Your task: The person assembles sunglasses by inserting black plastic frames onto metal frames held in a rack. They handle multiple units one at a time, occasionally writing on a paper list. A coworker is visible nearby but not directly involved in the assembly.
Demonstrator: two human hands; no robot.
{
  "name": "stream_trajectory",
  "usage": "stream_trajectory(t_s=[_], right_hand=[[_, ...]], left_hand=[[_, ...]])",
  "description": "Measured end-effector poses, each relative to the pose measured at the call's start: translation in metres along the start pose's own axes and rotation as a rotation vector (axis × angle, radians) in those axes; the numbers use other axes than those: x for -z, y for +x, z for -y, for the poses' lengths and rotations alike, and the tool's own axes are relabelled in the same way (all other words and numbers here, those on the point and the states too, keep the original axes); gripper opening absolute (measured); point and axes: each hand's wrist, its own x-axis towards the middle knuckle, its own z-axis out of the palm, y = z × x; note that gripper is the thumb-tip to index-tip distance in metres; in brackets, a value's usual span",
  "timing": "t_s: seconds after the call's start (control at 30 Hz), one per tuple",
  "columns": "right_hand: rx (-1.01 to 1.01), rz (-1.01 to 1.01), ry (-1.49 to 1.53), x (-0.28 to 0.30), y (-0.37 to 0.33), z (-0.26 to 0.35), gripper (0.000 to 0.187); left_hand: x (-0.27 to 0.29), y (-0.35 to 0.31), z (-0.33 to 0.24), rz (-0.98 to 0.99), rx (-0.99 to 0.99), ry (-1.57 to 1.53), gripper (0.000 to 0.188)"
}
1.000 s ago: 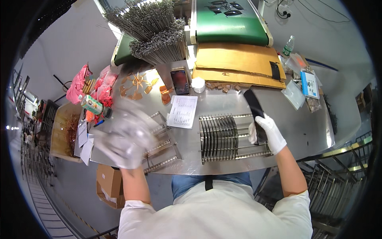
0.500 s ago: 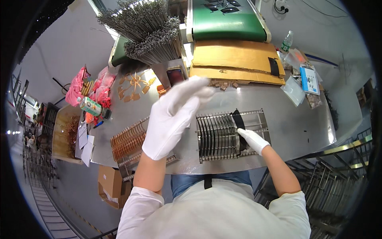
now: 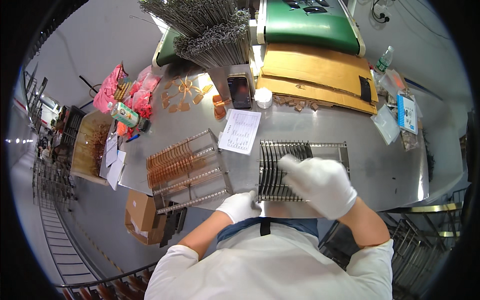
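Note:
A metal slotted rack (image 3: 327, 145) stands at the middle of the table, its left part filled with a row of upright dark, curved plates (image 3: 272, 162). My left hand (image 3: 241, 206), in a white glove, has its fingers closed at the near left corner of this rack. Over the plates is my right hand (image 3: 322, 185), gloved too and smeared by motion; its palm side and anything in it are hidden. To the left, a second slotted rack (image 3: 200, 175) carries a row of copper-coloured curved plates (image 3: 170, 162); neither hand touches it.
A written sheet (image 3: 241, 131), a phone (image 3: 240, 91) and a small white round thing (image 3: 263, 97) lie beyond the racks. Behind are bundled wire hooks (image 3: 215, 45), cardboard (image 3: 310, 75) and a green conveyor (image 3: 310, 32). A bottle (image 3: 125, 115) lies at left; bags and a notebook (image 3: 407, 114) at right.
My left hand has come down from above the table to the dark plates' rack. My right hand has shifted left over that rack; the black strip-like piece it touched is no longer visible.

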Motion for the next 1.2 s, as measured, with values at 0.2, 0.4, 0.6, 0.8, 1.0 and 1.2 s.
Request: stream_trajectory(t_s=[0.2, 0.4, 0.6, 0.8, 1.0, 1.2], right_hand=[[0.51, -0.228, 0.111, 0.029, 0.036, 0.09, 0.031], [0.341, -0.101, 0.124, 0.074, 0.044, 0.146, 0.017], [0.056, -0.197, 0.21, 0.067, 0.045, 0.161, 0.014], [-0.105, -0.304, 0.291, 0.064, 0.042, 0.174, 0.023], [-0.167, -0.276, 0.22, 0.067, 0.048, 0.18, 0.03], [-0.239, -0.131, 0.074, 0.055, 0.034, 0.185, 0.019]], left_hand=[[-0.019, 0.029, -0.006, -0.197, 0.018, 0.036, 0.041], [-0.015, 0.052, -0.014, -0.213, -0.055, 0.053, 0.037], [-0.005, 0.065, -0.018, -0.181, -0.061, 0.063, 0.038], [-0.008, 0.065, -0.016, -0.215, -0.09, 0.046, 0.033], [-0.01, 0.065, -0.014, -0.246, -0.088, 0.024, 0.031], [-0.006, 0.062, -0.016, -0.24, -0.068, 0.007, 0.031]])
